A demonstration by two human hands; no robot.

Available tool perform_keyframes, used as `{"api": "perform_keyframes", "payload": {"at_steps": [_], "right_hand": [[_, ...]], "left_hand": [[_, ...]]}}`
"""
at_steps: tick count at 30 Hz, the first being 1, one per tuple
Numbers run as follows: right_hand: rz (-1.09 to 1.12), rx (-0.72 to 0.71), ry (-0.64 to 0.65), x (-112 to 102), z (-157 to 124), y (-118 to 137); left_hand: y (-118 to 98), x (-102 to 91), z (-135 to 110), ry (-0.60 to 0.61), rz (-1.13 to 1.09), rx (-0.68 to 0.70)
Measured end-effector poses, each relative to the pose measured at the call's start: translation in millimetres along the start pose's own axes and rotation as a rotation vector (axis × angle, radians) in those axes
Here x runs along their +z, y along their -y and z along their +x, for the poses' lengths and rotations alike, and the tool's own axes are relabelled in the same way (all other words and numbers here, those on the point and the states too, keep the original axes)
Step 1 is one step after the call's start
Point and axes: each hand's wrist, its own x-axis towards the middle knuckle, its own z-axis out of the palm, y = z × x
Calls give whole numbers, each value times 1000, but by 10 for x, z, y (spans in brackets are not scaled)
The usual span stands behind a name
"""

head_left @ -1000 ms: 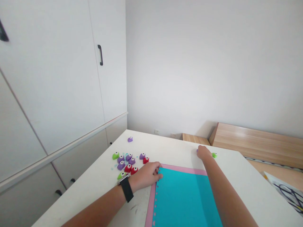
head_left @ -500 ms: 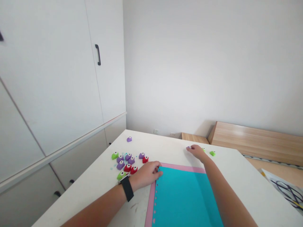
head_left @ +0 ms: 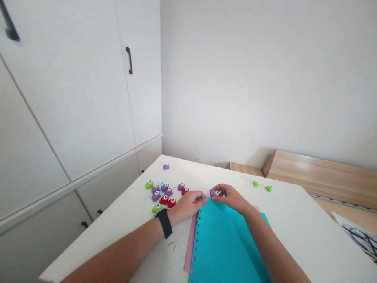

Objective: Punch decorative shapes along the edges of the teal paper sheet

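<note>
Teal card (head_left: 220, 243) raised off pink sheet (head_left: 190, 245); L hand (head_left: 188, 205) pinches corner. R hand (head_left: 231, 198) closed round purple punch (head_left: 212, 193) at edge.

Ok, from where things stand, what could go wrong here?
The teal sheet bows up between the left hand and the right hand, so it might crease. The purple craft punch, held at its top edge, could tear it if twisted. The left hand also sits close to the cluster of craft punches and could knock them.
</note>
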Motion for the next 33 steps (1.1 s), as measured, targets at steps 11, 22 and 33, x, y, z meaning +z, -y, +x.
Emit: {"api": "perform_keyframes", "payload": {"at_steps": [11,22,33], "right_hand": [[-195,-124,-112,113,-76,107],[-346,-197,-194,154,-119,156],[-460,-229,-202,229,-142,222]], "left_hand": [[91,32,31,-38,-38,-2],[103,49,51,-52,-126,-4],[92,22,45,-87,-68,7]]}}
